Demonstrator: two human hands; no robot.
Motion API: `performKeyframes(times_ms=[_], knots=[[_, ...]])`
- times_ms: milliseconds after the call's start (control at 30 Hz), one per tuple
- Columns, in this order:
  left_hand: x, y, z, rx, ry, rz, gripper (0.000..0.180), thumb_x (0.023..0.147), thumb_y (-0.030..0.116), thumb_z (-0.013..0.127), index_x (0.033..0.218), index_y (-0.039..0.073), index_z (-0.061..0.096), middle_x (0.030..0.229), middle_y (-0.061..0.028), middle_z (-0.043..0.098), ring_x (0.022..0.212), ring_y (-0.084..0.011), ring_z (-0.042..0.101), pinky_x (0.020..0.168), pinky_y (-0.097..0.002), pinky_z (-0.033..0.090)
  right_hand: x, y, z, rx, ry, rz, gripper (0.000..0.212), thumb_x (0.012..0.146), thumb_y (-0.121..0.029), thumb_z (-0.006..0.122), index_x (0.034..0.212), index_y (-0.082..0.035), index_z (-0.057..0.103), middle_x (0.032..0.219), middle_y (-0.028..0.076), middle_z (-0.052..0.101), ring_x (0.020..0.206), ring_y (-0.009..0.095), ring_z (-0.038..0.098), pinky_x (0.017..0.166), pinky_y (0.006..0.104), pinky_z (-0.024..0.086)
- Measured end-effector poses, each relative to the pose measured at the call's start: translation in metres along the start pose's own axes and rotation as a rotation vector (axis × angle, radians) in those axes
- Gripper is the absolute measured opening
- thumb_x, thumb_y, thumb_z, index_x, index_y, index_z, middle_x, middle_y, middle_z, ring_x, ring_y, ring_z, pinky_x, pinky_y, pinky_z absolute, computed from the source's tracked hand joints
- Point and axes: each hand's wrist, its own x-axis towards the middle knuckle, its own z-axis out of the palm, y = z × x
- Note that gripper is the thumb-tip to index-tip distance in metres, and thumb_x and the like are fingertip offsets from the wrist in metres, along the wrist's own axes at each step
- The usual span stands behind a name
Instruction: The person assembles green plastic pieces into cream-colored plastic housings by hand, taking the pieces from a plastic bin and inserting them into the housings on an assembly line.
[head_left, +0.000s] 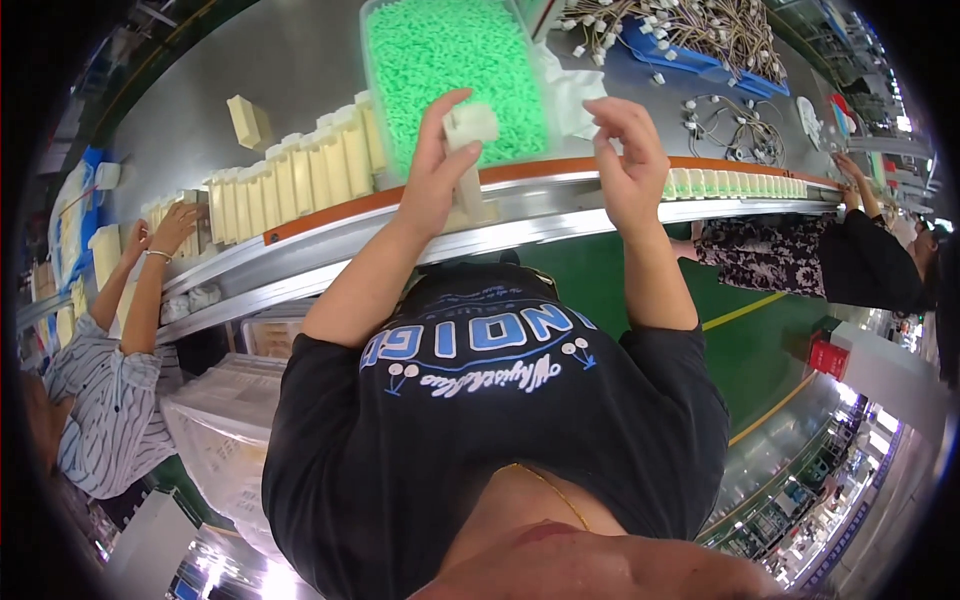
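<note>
My left hand is closed around a cream-white plastic housing, thumb and index finger on either side of its upper end. The housing stands roughly upright above the metal rail at the table's front. Just behind it is a clear bin full of small bright green plastic pieces. To the right, my right hand is raised over the rail with curved fingers, a gap showing between fingertips and thumb. Nothing shows in it. A crumpled white bag lies behind its fingertips.
Cream housings stand in a row at left; one lies apart. Whitish-green parts line the rail at right. A blue tray holds connector wires. Co-workers' hands work at left, another hand far right.
</note>
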Motion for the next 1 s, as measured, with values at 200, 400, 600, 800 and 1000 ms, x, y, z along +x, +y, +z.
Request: performKeyframes(times_ms=[200,400,600,800,1000], knots=[[0.004,-0.052,0.064,0.141,0.022,0.055,0.048,0.078,0.004,0.054,0.121,0.005,0.031,0.105,-0.0091,0.042,0.101,-0.0147,0.039,0.087,-0.0289,0.033,-0.037,0.033,-0.066,-0.012,-0.003,0.116,0.024,0.075,0.009,0.045,0.094,0.002,0.056,0.097,0.008,0.052,0.085,0.013,0.049,0.071,0.0214,0.038],[-0.006,-0.110,0.097,0.948,-0.089,0.267,0.054,0.075,0.005,0.058,0.121,0.006,0.030,0.100,-0.0127,0.047,0.090,-0.0218,0.047,0.079,-0.0301,0.040,-0.055,0.051,-0.098,0.063,0.031,0.173,0.024,0.071,0.011,0.045,0.088,0.001,0.058,0.093,0.010,0.054,0.083,0.015,0.051,0.071,0.0231,0.040],[-0.029,-0.087,0.121,1.184,-0.159,-0.116,0.060,0.077,0.016,0.055,0.130,0.010,0.026,0.089,-0.0199,0.053,0.084,-0.0352,0.052,0.074,-0.0409,0.041,-0.058,0.058,-0.106,0.150,-0.007,0.147,0.020,0.075,0.011,0.045,0.090,0.004,0.055,0.097,0.010,0.052,0.089,0.016,0.050,0.074,0.0236,0.040],[-0.041,-0.036,0.017,1.568,-0.247,-0.156,0.030,0.082,0.025,0.045,0.104,0.009,0.057,0.087,-0.0168,0.057,0.082,-0.0334,0.054,0.072,-0.0440,0.042,-0.061,0.053,-0.107,0.071,-0.063,0.124,0.017,0.075,0.010,0.046,0.088,0.004,0.056,0.094,0.010,0.053,0.089,0.017,0.050,0.074,0.0241,0.040],[-0.034,-0.011,-0.065,1.405,-0.447,-0.772,0.048,0.087,0.042,0.030,0.118,0.011,0.047,0.119,-0.0151,0.048,0.107,-0.0305,0.047,0.091,-0.0382,0.035,-0.064,0.050,-0.086,0.118,-0.096,0.186,0.015,0.076,0.009,0.047,0.086,0.005,0.057,0.093,0.011,0.053,0.087,0.017,0.051,0.073,0.0236,0.040]])
